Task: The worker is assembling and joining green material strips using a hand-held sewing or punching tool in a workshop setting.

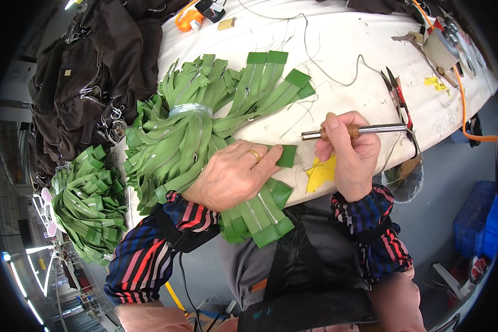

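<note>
My left hand (235, 174) lies over the bundle of green zippers (171, 144), thumb and fingers closed on one zipper (286, 156) whose square green end tab sticks out past the fingertips. A clear band (191, 109) ties the bundle around its middle. Above the table's near edge, my right hand (349, 149) grips a slim metal rod tool with a brown middle (390, 128), held roughly level. One end of the rod points left, above the held tab and apart from it. More zipper ends (263, 213) hang over the table edge below my left wrist.
Dark brown garments (94, 72) are heaped at the far left, above another bunch of green zippers (88, 205). Scissors (398, 97) lie at the right near an orange cord (463, 105). A yellow scrap (321, 174) sits by the edge. Blue crates (476, 221) stand on the floor.
</note>
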`<state>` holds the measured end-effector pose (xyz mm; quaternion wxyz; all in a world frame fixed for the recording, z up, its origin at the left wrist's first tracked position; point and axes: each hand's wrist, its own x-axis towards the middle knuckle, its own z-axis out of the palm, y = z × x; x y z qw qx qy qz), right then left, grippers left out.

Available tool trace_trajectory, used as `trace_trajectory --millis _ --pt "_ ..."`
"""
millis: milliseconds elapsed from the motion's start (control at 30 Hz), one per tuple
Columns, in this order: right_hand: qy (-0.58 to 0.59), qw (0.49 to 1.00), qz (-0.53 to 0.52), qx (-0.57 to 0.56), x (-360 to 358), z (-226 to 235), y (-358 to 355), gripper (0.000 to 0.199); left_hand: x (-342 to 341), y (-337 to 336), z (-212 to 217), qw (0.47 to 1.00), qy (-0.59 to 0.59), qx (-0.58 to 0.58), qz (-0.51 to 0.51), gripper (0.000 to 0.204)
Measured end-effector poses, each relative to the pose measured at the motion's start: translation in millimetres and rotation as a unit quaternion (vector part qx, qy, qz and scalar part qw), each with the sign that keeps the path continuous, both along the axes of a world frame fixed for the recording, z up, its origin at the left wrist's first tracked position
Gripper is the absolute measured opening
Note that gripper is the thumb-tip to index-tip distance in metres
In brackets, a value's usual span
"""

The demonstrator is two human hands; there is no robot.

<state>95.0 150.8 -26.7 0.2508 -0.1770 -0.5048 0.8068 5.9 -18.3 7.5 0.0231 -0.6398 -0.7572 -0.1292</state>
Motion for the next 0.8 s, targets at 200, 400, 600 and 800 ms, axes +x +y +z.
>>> trace_trajectory --millis 200,400,600,800 --pt "0.007 1.000 -0.013 -0.001 0.7 -0.4 2.1 0.014 14.8 -7.2 6.3 0.999 -0.051 -0.010 0.017 0.047" --pt "0.005 1.000 -0.015 0.016 0.6 -3.8 3.1 0.015 20.4 -15.9 7.7 0.993 -0.064 -0.103 -0.005 0.061" --pt "0.001 1.000 -0.014 0.017 0.2 -3.0 0.2 0.015 21.0 -14.2 8.5 0.987 -0.063 -0.149 -0.013 0.065" --pt "-0.008 1.000 -0.014 0.005 -1.6 -0.6 -0.8 0.014 21.9 -16.0 10.9 0.989 -0.061 -0.137 -0.018 0.064"
